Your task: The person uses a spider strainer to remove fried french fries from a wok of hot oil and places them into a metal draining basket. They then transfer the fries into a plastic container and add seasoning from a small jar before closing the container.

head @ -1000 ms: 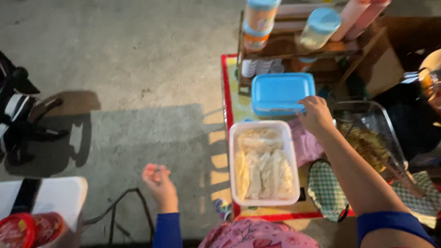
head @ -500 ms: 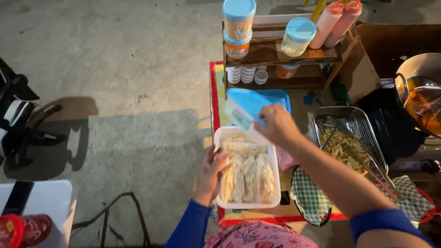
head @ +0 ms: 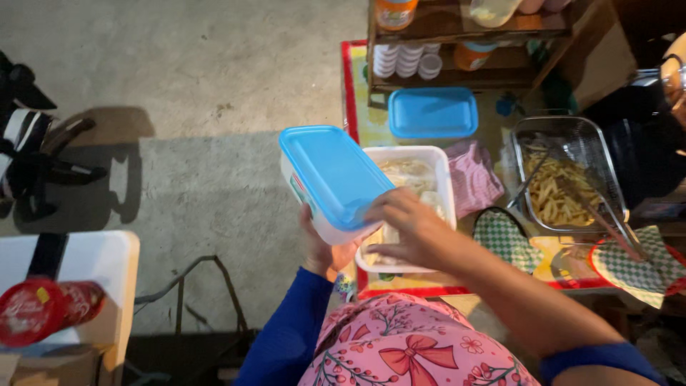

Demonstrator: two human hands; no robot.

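We hold a blue-lidded box at frame centre, lid on | left hand grips it from beneath | right hand fingers rest curled on its lid | open tub of pale strips lies behind on the tabletop | spare blue lid above | fry basket right

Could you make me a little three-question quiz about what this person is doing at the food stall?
1. True or false: the lidded tub rests flat on the table.
2. Which hand supports the tub from below: a) left hand b) right hand?
3. What food fills the wire basket?

Key: 1. False, it is held up, tilted. 2. a. 3. Fries.
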